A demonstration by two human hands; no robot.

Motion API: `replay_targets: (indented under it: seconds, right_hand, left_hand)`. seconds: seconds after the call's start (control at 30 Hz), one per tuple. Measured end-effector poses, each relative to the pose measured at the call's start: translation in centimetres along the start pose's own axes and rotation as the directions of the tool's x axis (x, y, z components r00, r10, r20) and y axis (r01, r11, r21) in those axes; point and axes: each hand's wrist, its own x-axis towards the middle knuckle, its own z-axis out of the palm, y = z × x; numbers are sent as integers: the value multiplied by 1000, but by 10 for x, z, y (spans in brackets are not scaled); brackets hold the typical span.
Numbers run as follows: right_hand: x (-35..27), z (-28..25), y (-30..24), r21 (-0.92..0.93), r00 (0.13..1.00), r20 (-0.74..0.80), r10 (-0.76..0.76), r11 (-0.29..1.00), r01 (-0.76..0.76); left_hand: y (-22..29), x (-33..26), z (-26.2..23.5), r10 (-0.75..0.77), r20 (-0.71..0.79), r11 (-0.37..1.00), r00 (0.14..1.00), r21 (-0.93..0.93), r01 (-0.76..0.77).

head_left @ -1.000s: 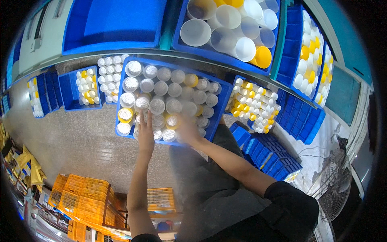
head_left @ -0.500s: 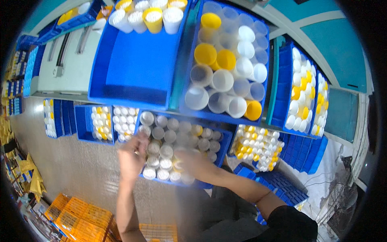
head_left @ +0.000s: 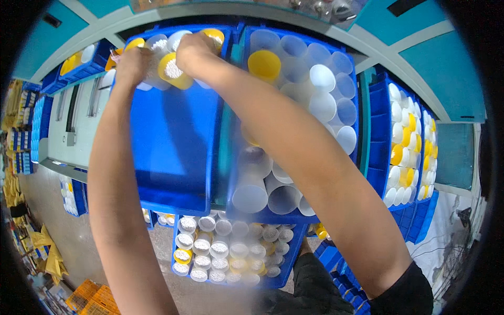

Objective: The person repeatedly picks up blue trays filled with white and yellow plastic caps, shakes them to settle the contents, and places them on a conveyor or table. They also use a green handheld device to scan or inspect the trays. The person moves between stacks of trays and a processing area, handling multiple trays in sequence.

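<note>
Both hands are at the far end of the left blue tray [head_left: 173,126], among two rows of cups packed with small white-tipped pieces. My left hand [head_left: 132,67] curls around the left end of the nearer row, by a white cup. My right hand [head_left: 195,55] is closed over the right end of that row, where the lower part of a white cup shows beneath it. A yellow cup [head_left: 176,72] and another white cup [head_left: 156,68] stand between them, tilted toward me. Behind them are further white and yellow cups. My fingertips are mostly hidden.
To the right, a blue tray [head_left: 231,207] holds empty-looking translucent and yellow cups, partly behind my right forearm. Below, another blue tray [head_left: 286,270] holds filled cups. Stacked blue trays [head_left: 380,131] stand at far right; orange crates [head_left: 92,296] sit on the floor at lower left.
Both hands have moved up and away from the lower tray to the cups at the far end of the left blue tray. The view has shifted, bringing the lower tray down in it.
</note>
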Motion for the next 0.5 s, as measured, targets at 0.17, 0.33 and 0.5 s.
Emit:
replay_targets:
  seconds: [0.17, 0.33, 0.5]
  right_hand:
    - [-10, 1, 4, 140, 996, -87, -28, 989, 40]
    - [-41, -10, -3, 97, 986, -77, -145, 984, 152]
    - [-82, -11, -19, -18, 955, -80, -287, 958, 286]
  left_hand:
    - [-10, -2, 9, 68, -94, 998, 993, 17, -67]
    - [1, -57, 3, -21, -185, 999, 983, -38, 14]
    - [-3, -144, -45, -106, -215, 987, 971, -144, 76]
